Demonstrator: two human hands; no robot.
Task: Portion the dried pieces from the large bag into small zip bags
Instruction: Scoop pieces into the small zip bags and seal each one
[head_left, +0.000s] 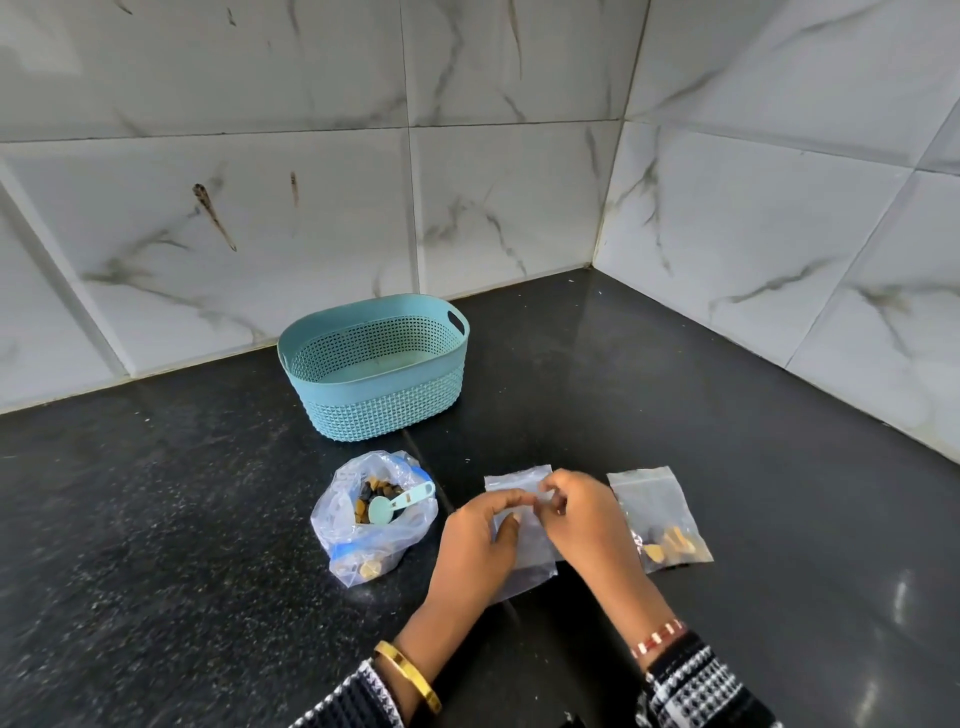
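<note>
A large clear bag (371, 535) of brown and black dried pieces stands open on the black counter, with a light blue scoop (400, 503) resting in its mouth. To its right, a small clear zip bag (519, 483) lies flat. My left hand (475, 540) and my right hand (582, 512) both pinch it near its top edge. Whether it holds any pieces is hidden by my hands. Another small zip bag (660, 514) with a few dried pieces in its bottom lies further right.
A teal perforated plastic basket (332, 384) stands behind the large bag, near the tiled wall. Marble-look tiled walls meet in a corner at the back right. The black counter (156, 519) stretches to the left and front.
</note>
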